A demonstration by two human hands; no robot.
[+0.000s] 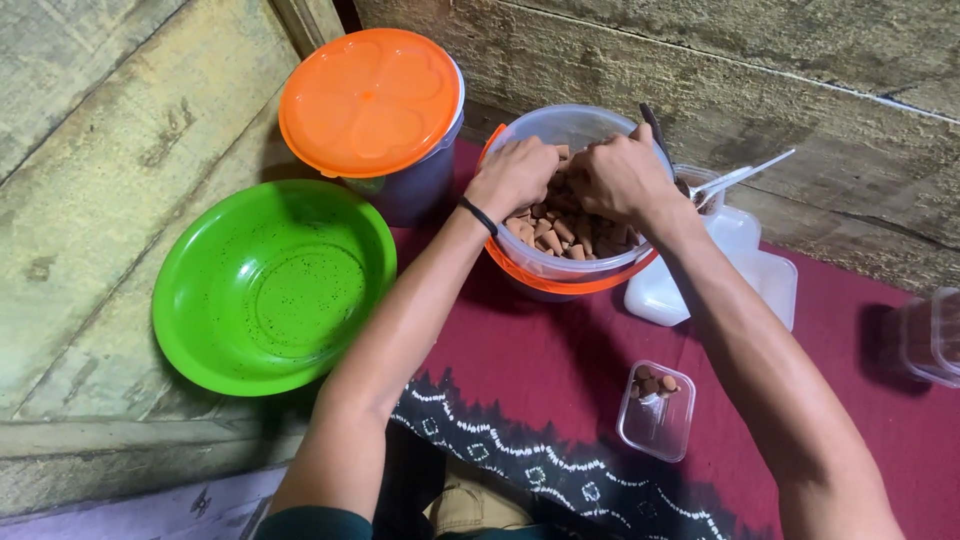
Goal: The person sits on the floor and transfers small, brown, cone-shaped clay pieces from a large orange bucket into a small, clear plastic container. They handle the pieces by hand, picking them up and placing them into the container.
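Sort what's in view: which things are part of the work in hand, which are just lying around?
In use:
- left hand and right hand, both in the clear bucket
- brown pieces inside it
- small clear box holding a few of the same pieces

Lying about:
- green bowl
- orange-lidded container
- white lid
- plastic spoon

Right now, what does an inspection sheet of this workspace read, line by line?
Surface: dark red patterned cloth over wooden boards.
Job's things: clear bucket with orange rim, full of small brown pieces.
Clutter: green bowl; orange-lidded container; small clear box with a few pieces; white lids; clear container at the right edge.
Grippers: left hand and right hand both inside the bucket, fingers hidden among the pieces.
Cables: nothing seen.
Surroundings: rough wooden wall.
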